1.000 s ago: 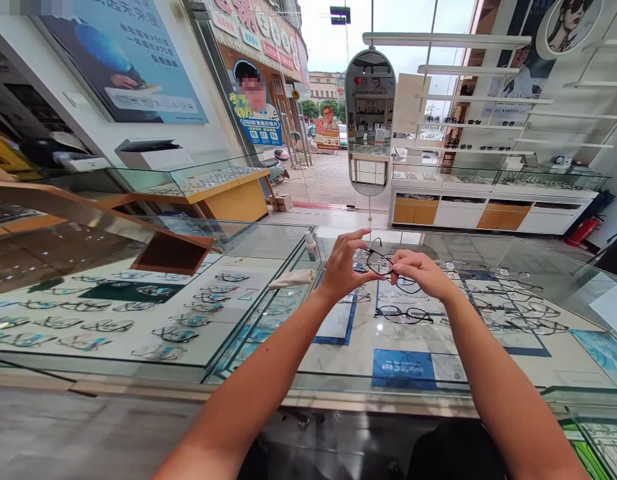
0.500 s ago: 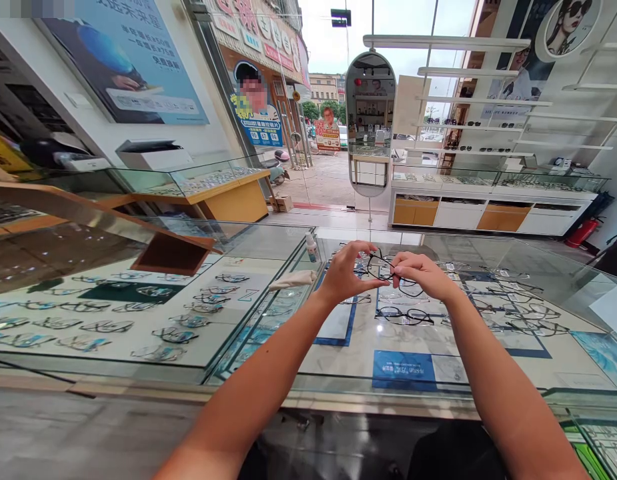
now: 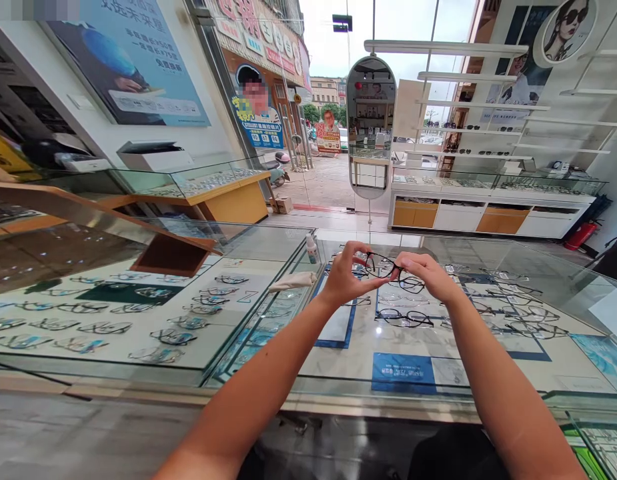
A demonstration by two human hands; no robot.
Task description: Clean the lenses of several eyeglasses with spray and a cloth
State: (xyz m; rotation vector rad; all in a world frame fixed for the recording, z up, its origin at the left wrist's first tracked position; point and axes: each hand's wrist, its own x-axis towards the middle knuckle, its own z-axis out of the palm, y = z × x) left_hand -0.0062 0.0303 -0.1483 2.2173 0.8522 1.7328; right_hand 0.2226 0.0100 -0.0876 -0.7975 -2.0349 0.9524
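Counter: clear glass display counter (image 3: 333, 408), rows of thin-rimmed spectacles (image 3: 404, 318) inside.
Left hand (image 3: 345, 275): thumb and fingers curved about one end of the black-rimmed, clear-lensed eyeglasses (image 3: 381, 266); whether gripping, too fine to tell.
Right hand (image 3: 427, 270): closed, pinching the other end.
Eyeglasses: held above the counter, between both hands.
Bottle: small, white, cylindrical bottle (image 3: 311, 249), upright, left of the hands.

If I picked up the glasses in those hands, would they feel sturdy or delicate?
The glasses would probably feel light and somewhat delicate, since their dark rims look thin. They're likely stiff rather than floppy: the frame shows no sag between the left hand and right hand.
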